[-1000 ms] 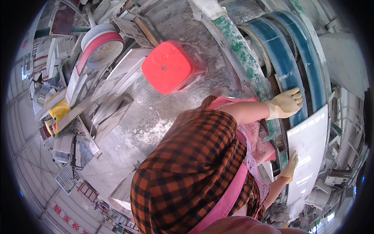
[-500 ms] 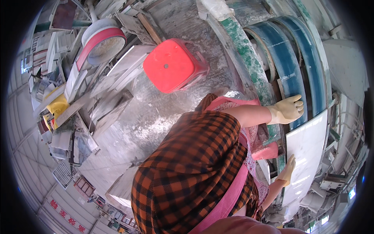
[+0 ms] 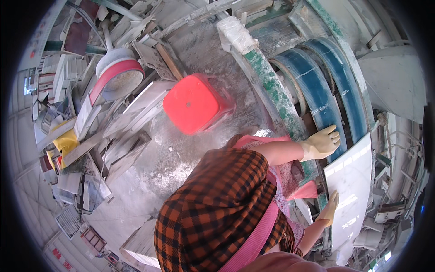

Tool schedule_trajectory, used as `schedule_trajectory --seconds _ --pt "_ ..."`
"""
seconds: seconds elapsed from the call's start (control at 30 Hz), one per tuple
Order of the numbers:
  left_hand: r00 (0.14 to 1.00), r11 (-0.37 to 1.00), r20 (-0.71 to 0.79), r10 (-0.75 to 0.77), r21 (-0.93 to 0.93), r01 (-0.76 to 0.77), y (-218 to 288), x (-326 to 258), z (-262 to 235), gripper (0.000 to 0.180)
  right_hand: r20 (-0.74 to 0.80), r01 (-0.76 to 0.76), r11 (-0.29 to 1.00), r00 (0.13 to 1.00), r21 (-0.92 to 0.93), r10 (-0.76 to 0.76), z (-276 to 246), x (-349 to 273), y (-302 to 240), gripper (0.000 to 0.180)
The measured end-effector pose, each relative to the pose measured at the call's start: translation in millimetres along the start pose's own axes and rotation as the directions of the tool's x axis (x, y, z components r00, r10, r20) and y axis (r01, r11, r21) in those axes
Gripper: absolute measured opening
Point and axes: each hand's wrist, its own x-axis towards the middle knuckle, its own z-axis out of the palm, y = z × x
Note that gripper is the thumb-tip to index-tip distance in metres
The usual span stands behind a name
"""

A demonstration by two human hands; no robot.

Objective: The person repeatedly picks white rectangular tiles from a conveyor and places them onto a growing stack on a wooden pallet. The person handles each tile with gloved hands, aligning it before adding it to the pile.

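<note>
My left hand, in a cream rubber glove, rests on a blue ribbed belt just beyond the end of a white, grey-veined stone slab. Its fingers are slightly bent and apart, with nothing seen in them. My right hand, gloved alike, lies flat against the slab's near edge, fingers stretched out. The slab is a long flat piece with a glossy top, lying in line with the belts. A second blue belt runs parallel on the far side.
A green-flecked, worn machine frame borders the belts on my side. A red plastic stool stands on the wet, dusty floor. Stone offcuts, a round drum with a red band and a yellow object are piled at the left.
The whole view has shifted, so the stool, belts and slab sit lower in the picture. My left hand's fingers look straighter and more spread; my right hand stays at the slab's edge.
</note>
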Motion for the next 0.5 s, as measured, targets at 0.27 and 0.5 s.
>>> schedule_trajectory --seconds 0.27,0.5 --pt "0.995 0.998 0.097 -0.010 -0.061 0.016 1.1 1.1 4.7 0.031 -0.007 0.011 1.000 1.000 -0.007 -0.011 5.3 25.3 27.5 0.077" --pt "0.983 0.996 0.184 -0.023 -0.077 0.038 2.3 1.1 0.0 0.034 -0.017 0.095 0.984 0.995 -0.149 -0.099 12.8 99.2 88.6 0.077"
